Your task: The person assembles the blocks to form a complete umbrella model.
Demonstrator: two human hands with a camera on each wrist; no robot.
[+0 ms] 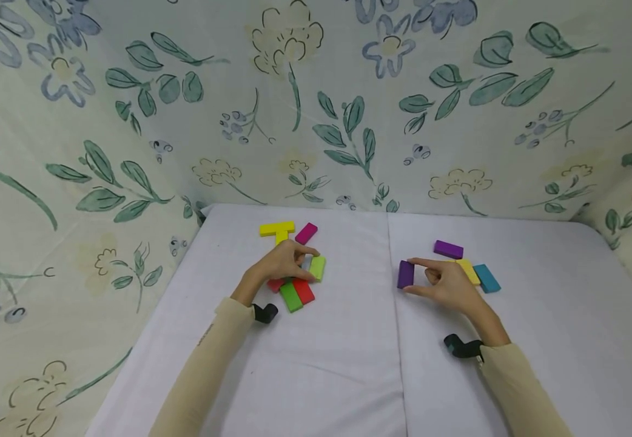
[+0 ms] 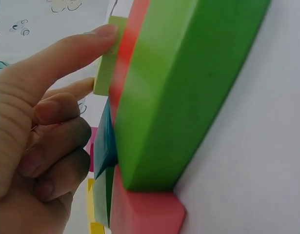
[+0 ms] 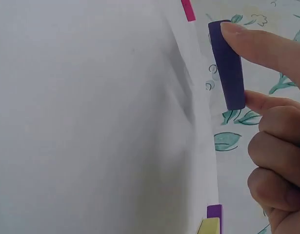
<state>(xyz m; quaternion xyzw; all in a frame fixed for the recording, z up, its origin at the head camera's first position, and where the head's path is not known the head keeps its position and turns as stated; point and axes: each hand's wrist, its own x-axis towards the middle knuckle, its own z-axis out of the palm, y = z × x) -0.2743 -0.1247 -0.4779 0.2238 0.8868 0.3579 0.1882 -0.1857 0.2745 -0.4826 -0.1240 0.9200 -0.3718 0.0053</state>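
Note:
My left hand pinches a lime green block by its ends, between thumb and index finger. In the left wrist view, a green block and a red block lie close beside that lime block. Under and around the left hand sits a group of coloured blocks, partly hidden by it. My right hand holds a dark purple block by its two ends, thumb on the near end and index finger on the far one. The other fingers of both hands are curled in.
Behind the left hand lie a yellow block and a magenta block. Beyond and beside the right hand are a purple block, a yellow block and a blue block. A white cloth covers the table; floral fabric hangs behind.

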